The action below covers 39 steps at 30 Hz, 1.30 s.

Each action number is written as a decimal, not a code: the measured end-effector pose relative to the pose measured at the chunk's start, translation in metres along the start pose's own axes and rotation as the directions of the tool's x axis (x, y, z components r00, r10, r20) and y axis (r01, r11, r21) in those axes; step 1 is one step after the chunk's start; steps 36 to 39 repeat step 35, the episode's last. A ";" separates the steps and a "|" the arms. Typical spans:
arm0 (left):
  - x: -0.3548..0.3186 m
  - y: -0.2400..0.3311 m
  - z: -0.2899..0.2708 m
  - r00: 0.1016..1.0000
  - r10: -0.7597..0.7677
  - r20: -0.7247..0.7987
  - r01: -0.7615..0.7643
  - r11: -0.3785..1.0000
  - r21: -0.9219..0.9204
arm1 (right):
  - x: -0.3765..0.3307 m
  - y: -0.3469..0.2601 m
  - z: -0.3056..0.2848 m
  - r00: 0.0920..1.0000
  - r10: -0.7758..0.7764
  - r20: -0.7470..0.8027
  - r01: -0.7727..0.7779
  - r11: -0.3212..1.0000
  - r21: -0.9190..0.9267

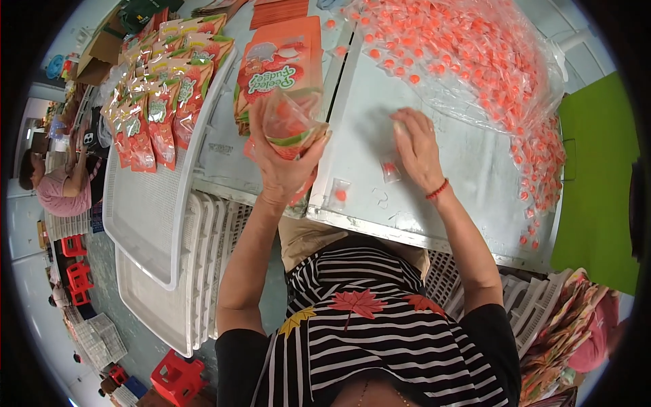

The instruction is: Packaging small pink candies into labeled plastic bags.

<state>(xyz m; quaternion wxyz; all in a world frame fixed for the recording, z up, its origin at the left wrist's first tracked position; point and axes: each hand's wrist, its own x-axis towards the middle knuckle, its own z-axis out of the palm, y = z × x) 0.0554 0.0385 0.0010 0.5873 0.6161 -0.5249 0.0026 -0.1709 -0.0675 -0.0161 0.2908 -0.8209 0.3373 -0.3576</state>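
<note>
Left hand (285,159) grips an open pouch (293,125) above the table (468,169) edge; right hand (417,146) lies flat on the table, fingers closing on a small sachet (390,169), grip unclear

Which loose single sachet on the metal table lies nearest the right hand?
The small clear sachet just under the right hand, at its fingers. The other loose sachet lies further left, apart from that hand.
</note>
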 end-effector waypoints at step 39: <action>-0.018 0.024 0.042 0.985 0.046 0.168 -0.078 0.978 0.194 | 0.039 -0.083 0.021 0.969 0.247 -0.007 -0.238 0.940 0.244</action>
